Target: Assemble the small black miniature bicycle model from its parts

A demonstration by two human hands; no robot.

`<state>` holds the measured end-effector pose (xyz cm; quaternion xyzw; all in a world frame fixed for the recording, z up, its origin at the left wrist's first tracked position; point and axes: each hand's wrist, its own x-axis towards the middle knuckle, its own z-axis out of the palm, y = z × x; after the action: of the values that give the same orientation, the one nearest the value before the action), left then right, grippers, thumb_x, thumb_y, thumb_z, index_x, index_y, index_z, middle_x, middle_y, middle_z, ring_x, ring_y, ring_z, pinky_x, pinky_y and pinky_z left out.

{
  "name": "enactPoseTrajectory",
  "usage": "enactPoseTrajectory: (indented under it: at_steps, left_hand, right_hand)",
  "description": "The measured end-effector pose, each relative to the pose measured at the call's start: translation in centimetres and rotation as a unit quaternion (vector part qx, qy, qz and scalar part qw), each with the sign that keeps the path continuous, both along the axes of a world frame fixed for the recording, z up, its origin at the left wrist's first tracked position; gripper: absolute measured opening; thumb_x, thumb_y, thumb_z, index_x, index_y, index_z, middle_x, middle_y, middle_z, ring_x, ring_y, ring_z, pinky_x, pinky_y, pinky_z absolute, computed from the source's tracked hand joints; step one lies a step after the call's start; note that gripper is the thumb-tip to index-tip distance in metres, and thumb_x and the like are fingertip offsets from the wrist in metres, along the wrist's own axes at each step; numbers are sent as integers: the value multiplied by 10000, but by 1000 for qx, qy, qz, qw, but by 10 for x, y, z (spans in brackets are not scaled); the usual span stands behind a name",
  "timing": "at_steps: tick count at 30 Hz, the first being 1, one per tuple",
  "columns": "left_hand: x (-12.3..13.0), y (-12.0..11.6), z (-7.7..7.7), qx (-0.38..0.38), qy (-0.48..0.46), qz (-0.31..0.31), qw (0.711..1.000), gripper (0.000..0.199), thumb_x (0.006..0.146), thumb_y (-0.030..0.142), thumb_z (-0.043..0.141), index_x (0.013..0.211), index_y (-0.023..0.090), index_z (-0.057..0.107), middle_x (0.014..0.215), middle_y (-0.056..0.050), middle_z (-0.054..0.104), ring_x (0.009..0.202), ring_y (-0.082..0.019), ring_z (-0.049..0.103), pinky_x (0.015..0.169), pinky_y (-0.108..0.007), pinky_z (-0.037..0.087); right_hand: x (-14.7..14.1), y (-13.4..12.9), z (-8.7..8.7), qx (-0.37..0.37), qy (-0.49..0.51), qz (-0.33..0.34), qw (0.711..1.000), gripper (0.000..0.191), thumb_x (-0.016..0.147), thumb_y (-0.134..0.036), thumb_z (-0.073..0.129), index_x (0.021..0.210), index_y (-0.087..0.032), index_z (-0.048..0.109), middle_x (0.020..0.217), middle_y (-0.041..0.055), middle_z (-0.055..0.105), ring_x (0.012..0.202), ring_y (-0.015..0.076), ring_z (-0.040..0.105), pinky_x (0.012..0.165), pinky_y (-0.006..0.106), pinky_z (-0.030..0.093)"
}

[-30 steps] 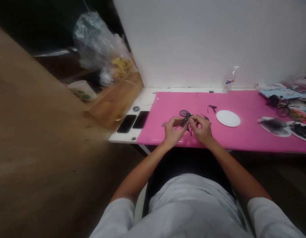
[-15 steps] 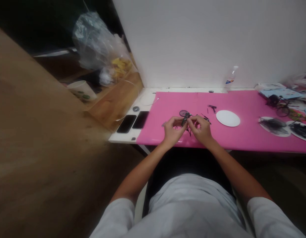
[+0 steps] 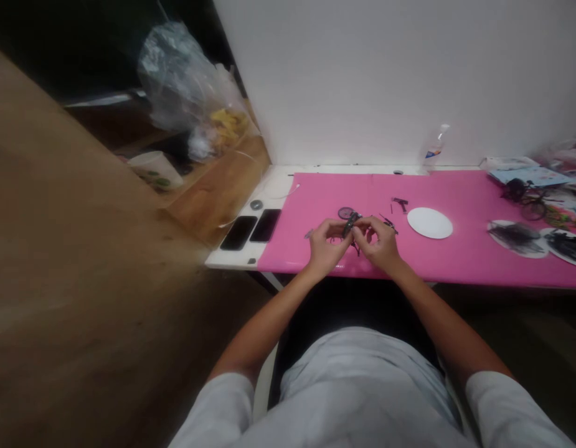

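Pinching one small dark part (image 3: 349, 225) between them, two bare hands meet above a pink sheet (image 3: 372, 186) near the front edge of the white counter (image 3: 279, 177). The left hand (image 3: 325, 247) has its fingers closed narrowly on one side of the part; the right hand (image 3: 382, 246) holds the other side between thumb and fingertips. The part's exact shape is too small to tell.

Just beyond the hands lies one small spoked wheel (image 3: 346, 213), and one dark thin-armed piece (image 3: 356, 249) shows below the gap between them. To the right are one black angled piece (image 3: 400, 203) and one short thin rod (image 3: 391, 208) beside it.

Three white plates lie in a rough row: one plain plate (image 3: 429, 223), one plate with dark material (image 3: 527, 252) and one plate with black parts (image 3: 569, 262). Behind the last two stands one small black bicycle model (image 3: 531, 202).

Two phones (image 3: 238, 233) lie side by side at the counter's left end, with one round grey disc (image 3: 256, 205) behind them. One clear bottle (image 3: 438, 146) stands by the wall.
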<state>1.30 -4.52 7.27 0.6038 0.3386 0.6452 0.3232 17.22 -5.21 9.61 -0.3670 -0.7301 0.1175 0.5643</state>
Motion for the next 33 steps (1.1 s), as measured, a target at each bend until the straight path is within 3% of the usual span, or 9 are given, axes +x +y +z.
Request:
enactPoseTrajectory:
  at_steps: [7, 17, 25, 33]
  left_hand:
    - [0, 1, -2, -3, 3, 1, 1000, 399, 800, 457, 905, 1022, 176, 729, 915, -76, 786, 801, -185, 775, 751, -312, 657]
    - [0, -1, 0, 4, 1, -1, 1000, 411, 787, 460, 915, 1020, 178, 728, 894, -69, 781, 794, -183, 774, 746, -307, 656]
    - [1, -2, 2, 7, 12, 9, 1000, 393, 803, 459, 902, 1011, 177, 723, 893, -67, 780, 786, -180, 775, 747, -309, 657]
    - [2, -4, 3, 9, 9, 7, 1000, 399, 794, 447, 910, 1012, 169, 725, 891, -67, 778, 784, -180, 773, 747, -308, 658]
  right_hand:
    - [-1, 2, -1, -10, 0, -21, 1000, 272, 1043, -413, 596, 877, -217, 686, 806, 43, 708, 666, 175, 626, 606, 323, 501]
    - [1, 1, -1, -7, 0, 5, 1000, 186, 1003, -386, 625, 975, -217, 699, 874, 53, 723, 707, 180, 641, 580, 306, 508]
    - [1, 4, -2, -36, 1, -5, 999, 328, 1055, -479, 572, 876, -221, 667, 805, 38, 696, 677, 173, 630, 618, 322, 510]
    - [2, 2, -1, -11, 7, 28, 1000, 188, 1016, -390, 614, 971, -215, 667, 863, 36, 703, 698, 165, 637, 597, 295, 506]
